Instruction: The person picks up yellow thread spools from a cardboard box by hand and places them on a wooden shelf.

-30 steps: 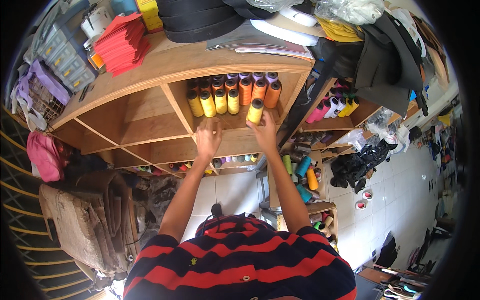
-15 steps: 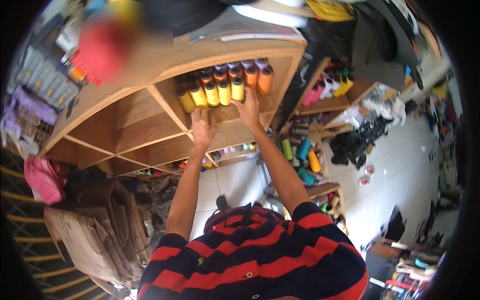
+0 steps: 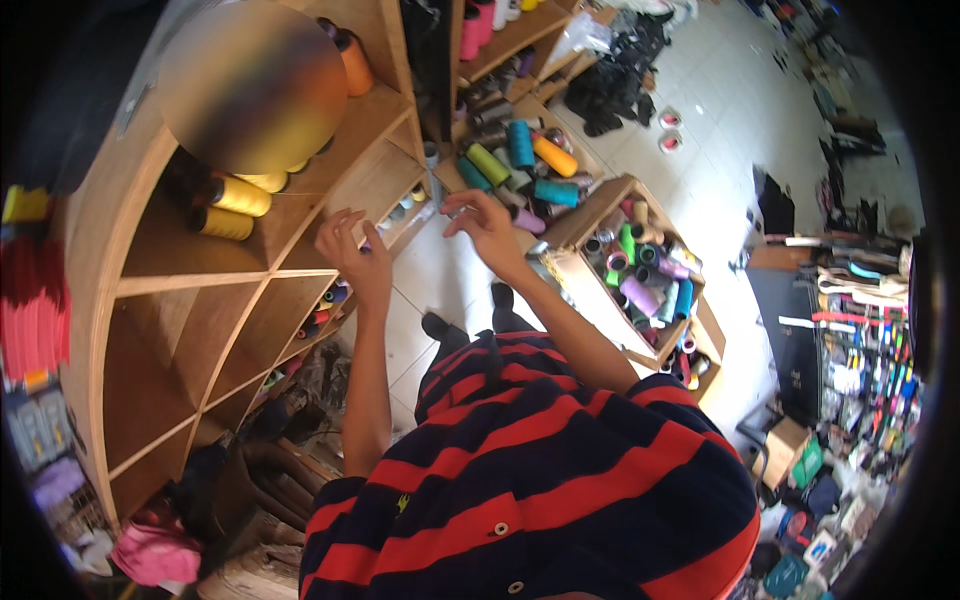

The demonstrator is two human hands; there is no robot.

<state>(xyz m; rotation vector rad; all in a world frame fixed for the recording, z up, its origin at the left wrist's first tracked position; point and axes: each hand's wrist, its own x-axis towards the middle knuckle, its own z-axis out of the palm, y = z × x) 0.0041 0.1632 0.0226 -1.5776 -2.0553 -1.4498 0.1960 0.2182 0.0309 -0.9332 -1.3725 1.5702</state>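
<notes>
Both of my hands hang in the air in front of a wooden shelf unit (image 3: 195,284), and I see nothing held in either. My left hand (image 3: 357,262) has bent fingers spread apart, close to the shelf's lower compartments. To its right, my right hand (image 3: 487,228) has its fingers loosely stretched, nearest to a pile of thread spools. Yellow thread spools (image 3: 240,196) lie in the upper compartment, with an orange spool (image 3: 354,64) farther back. A round blur hides part of that compartment. Teal (image 3: 521,146), green (image 3: 487,165) and orange-yellow (image 3: 554,155) spools lie beyond my right hand.
An open box (image 3: 572,290) full of mixed spools stands right of my right forearm. Pink spools (image 3: 471,34) sit on another shelf at the back. Black plastic bags (image 3: 612,85) lie on the tiled floor (image 3: 700,165). Clutter fills the far right.
Both hands have let go of the row of yellow spools and drawn back from the shelf. The view has swung right, showing the box of spools more fully.
</notes>
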